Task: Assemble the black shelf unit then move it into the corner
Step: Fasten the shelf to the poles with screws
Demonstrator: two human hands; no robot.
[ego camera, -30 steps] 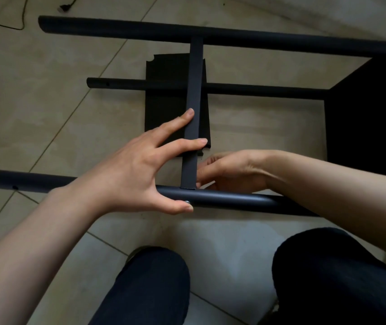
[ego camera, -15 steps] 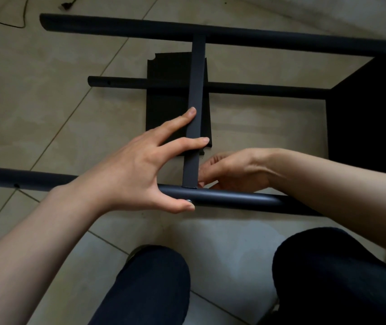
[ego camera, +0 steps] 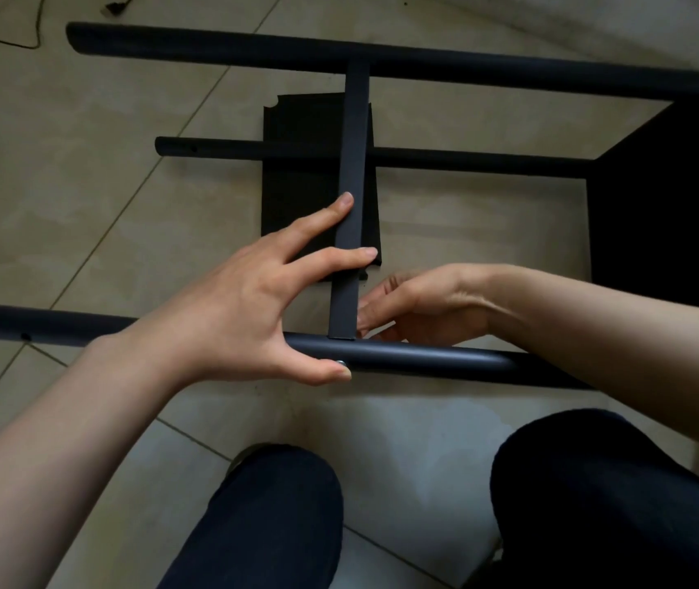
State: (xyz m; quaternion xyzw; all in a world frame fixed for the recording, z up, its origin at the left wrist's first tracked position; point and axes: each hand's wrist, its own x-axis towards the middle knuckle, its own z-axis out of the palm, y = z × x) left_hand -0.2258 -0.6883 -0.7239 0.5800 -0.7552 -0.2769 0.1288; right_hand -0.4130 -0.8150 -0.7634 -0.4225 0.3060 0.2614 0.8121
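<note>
The black shelf frame lies on its side on the tiled floor. A flat crossbar runs from the far tube to the near tube. My left hand rests two straight fingers on the crossbar. Its thumb presses a small silver screw head on the near tube. My right hand reaches in behind the near tube, bent fingertips against the crossbar's lower end. Whether it holds anything is hidden.
A thinner tube lies lower, between the two big ones. A loose black panel lies flat on the floor under the crossbar. A fitted black shelf board closes the frame at right. A cable trails at top left. My knees are below.
</note>
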